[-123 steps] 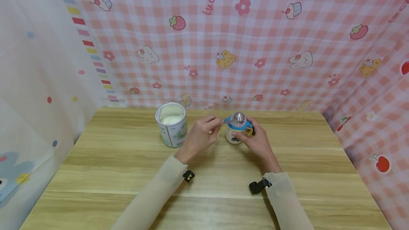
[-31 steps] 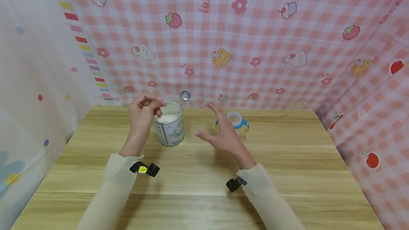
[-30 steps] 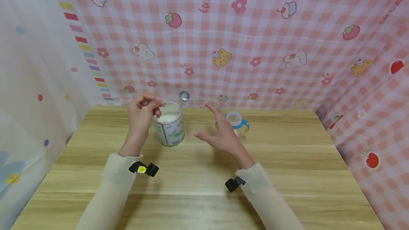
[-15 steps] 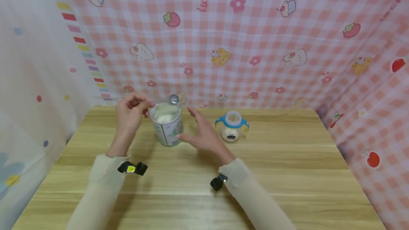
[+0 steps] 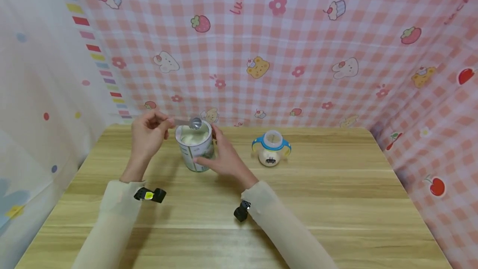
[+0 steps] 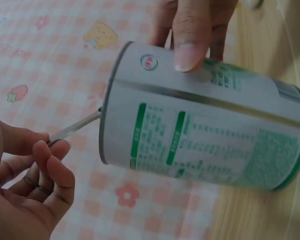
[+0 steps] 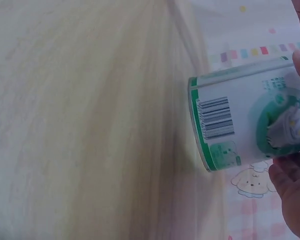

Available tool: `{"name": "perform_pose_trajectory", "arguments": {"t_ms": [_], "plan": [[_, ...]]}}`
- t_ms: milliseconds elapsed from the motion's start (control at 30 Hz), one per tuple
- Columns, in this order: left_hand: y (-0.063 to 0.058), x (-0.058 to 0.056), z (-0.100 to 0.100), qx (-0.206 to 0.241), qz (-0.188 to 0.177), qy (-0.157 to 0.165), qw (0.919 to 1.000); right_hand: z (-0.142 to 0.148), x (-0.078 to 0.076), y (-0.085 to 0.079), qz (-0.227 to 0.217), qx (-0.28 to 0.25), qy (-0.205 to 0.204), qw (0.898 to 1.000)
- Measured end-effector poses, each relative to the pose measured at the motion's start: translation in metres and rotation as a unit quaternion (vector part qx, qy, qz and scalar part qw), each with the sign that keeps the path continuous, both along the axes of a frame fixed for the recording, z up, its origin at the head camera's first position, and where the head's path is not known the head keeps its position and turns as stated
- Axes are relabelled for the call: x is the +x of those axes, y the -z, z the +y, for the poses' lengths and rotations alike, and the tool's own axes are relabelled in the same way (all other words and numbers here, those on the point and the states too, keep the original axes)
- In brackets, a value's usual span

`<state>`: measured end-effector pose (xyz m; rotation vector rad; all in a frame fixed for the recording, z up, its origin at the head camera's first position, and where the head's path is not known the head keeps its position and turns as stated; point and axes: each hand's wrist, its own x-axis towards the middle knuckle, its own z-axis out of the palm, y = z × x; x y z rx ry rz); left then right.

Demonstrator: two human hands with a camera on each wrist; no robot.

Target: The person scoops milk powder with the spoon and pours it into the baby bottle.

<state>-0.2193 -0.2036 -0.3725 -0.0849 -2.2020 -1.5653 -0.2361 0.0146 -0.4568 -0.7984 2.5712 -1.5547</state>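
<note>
My left hand (image 5: 147, 136) pinches the handle of a metal measuring spoon (image 5: 195, 123), whose bowl overlaps the mouth of an open milk powder can (image 5: 198, 153). Pale powder (image 5: 191, 138) shows inside the can. In the left wrist view the spoon handle (image 6: 75, 127) runs from thumb and fingertips to the can's rim. My right hand (image 5: 227, 157) holds the can from its right side, thumb across the front and fingers round the back. The right wrist view shows the can's barcode side (image 7: 240, 120) between thumb and fingers.
A baby bottle (image 5: 269, 157) with a blue collar, yellow-tipped handles and a pale uncapped top stands upright to the right of the can. Both stand towards the back of the wooden table (image 5: 336, 202), near a pink checked cloth (image 5: 298, 32).
The spoon went from over the bottle to the can and has lowered to its mouth. My right hand left the bottle, moved left with spread fingers and now holds the can.
</note>
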Motion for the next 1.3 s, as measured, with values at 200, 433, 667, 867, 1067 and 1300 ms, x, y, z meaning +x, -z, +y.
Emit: {"name": "perform_pose_trajectory", "arguments": {"t_ms": [200, 433, 667, 867, 1067, 1300], "plan": [[0.005, -0.004, -0.004, -0.06, 0.035, 0.007, 0.9976, -0.01, -0.001, 0.003, -0.007, -0.001, 0.02, 1.0], [0.01, -0.006, -0.001, -0.162, 0.087, -0.003, 0.983, -0.013, -0.002, 0.008, -0.005, 0.002, 0.036, 0.999], [0.017, -0.006, 0.003, -0.21, 0.134, 0.033, 0.9678, -0.014, -0.002, 0.01, 0.002, -0.006, 0.032, 0.999], [0.021, -0.005, 0.004, -0.248, 0.154, 0.048, 0.9551, -0.014, -0.001, 0.01, 0.002, -0.011, 0.029, 1.0], [0.022, -0.005, 0.007, -0.277, 0.17, 0.067, 0.9435, -0.013, -0.002, 0.011, 0.006, -0.009, 0.03, 0.999], [0.025, -0.005, 0.009, -0.28, 0.166, 0.087, 0.9417, -0.014, -0.002, 0.012, 0.009, -0.006, 0.03, 1.0]]}}
